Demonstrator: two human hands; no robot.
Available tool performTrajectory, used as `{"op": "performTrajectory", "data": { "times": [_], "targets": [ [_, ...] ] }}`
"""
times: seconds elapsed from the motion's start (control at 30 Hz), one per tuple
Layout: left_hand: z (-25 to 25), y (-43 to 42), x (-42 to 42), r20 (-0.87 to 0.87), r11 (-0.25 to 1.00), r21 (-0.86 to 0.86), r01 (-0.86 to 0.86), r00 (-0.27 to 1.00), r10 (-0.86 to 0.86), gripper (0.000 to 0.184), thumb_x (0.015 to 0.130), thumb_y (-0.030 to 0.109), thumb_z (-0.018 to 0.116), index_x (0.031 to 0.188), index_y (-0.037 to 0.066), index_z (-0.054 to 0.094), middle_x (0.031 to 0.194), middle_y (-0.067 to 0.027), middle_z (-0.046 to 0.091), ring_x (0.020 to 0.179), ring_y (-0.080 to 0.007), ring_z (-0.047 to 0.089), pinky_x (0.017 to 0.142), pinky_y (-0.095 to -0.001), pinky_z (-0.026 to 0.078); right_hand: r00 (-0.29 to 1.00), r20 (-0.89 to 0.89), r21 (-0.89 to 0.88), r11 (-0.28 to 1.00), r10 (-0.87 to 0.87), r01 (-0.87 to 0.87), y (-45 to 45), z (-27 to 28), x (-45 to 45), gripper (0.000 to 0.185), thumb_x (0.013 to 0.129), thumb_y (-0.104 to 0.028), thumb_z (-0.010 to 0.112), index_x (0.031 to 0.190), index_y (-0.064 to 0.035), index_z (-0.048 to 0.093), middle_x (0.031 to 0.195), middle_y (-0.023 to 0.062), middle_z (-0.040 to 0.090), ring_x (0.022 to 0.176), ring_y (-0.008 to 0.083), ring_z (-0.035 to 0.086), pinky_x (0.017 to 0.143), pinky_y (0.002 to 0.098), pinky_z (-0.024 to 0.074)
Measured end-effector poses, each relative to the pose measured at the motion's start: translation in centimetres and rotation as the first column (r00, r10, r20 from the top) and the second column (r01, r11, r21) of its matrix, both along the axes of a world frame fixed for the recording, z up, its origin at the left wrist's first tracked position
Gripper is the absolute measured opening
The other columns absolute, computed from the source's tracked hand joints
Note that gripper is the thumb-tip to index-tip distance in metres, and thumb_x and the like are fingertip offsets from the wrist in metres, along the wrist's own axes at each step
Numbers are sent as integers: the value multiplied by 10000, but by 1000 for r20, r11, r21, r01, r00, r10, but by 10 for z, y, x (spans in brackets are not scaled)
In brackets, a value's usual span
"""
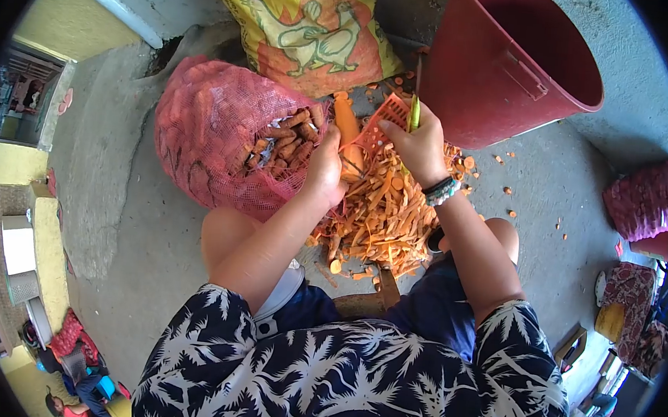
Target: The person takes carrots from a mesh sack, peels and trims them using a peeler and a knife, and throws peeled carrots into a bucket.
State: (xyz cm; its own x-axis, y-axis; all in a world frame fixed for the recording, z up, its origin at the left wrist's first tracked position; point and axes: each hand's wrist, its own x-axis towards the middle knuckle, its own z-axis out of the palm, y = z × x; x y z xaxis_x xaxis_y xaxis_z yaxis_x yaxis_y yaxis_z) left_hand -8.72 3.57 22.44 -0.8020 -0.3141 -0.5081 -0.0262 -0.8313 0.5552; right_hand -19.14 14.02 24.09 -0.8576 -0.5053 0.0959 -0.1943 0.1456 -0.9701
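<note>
My left hand (326,167) is wrapped round the lower end of a large peeled carrot (346,122). In my right hand (421,141) are a green-handled tool (415,113) and an orange perforated piece (379,122), which lies against the carrot's side. Beneath both hands spreads a heap of orange peelings and cut pieces (383,223). Left of my left hand, a red mesh sack (212,126) gapes open, showing several unpeeled carrots (284,143).
A tall red bucket (475,71) stands at the upper right, beside a yellow and orange printed sack (307,36). Purple mesh sacks (644,199) sit far right. Carrot scraps dot the floor (538,176). A person (72,409) is at the lower left edge.
</note>
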Motion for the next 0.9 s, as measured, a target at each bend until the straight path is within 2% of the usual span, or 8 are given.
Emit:
{"op": "performTrajectory", "data": {
  "times": [0.17,0.27,0.33,0.53,0.7,0.77,0.83,0.9],
  "targets": [
    [-19,-14,-4,-6,978,-179,103,994,-106,494,940,440,249,1269,92,372,1220,-48,462,1106,-183,456,939,-351,365,999,19,-183,982,-33,36,-11,0,-17,297,680,-47,702,955,-13,596,843,109,643,721,121,600,650,272,478],
    [-17,-14,0,10,966,-203,162,986,-164,502,929,476,258,1256,117,385,1139,-30,492,1020,-164,489,884,-335,398,726,-523,-287,895,-446,342,0,-4,-59,204,728,-17,662,907,-7,564,786,70,629,664,108,583,582,250,480],
    [-12,-18,0,52,971,-164,175,984,-169,491,925,481,267,1247,132,393,1090,-23,506,974,-154,501,857,-325,412,877,41,-345,817,-478,462,14,11,-64,163,761,-22,636,886,-7,533,734,49,606,570,72,542,485,217,445],
    [-32,-26,-7,37,994,-102,-41,998,45,381,937,409,315,1164,129,440,989,-17,523,875,-152,529,746,-316,445,915,393,-187,967,-89,175,16,2,11,206,774,-35,637,939,-18,516,777,39,599,607,68,561,498,200,462],
    [-17,-7,-4,11,994,-52,-98,995,99,360,939,356,339,1159,90,441,1019,-41,526,887,-143,531,719,-303,452,946,320,-138,985,-50,99,8,2,7,316,749,-8,652,1034,10,517,843,59,607,732,98,581,623,232,490],
    [-10,-1,1,131,976,-169,139,984,-118,368,937,360,344,1157,82,441,992,-63,542,854,-155,548,693,-305,463,943,327,-65,993,-68,94,7,2,-25,308,733,-4,665,1015,4,540,848,54,615,716,100,581,619,241,490],
    [-9,-5,13,97,948,-109,299,952,-289,388,939,367,337,1146,55,440,966,-66,548,821,-154,552,689,-303,466,950,-82,-139,948,-301,288,10,-23,-72,248,721,-10,676,944,1,568,818,55,630,685,109,588,595,240,489],
    [-14,-5,14,6,940,23,341,940,-341,406,937,380,347,1119,31,448,881,-71,553,738,-153,557,651,-290,473,928,120,-208,905,-354,372,20,-17,-82,250,731,-19,671,953,-4,554,760,47,618,649,97,576,546,220,471]
  ]
}}
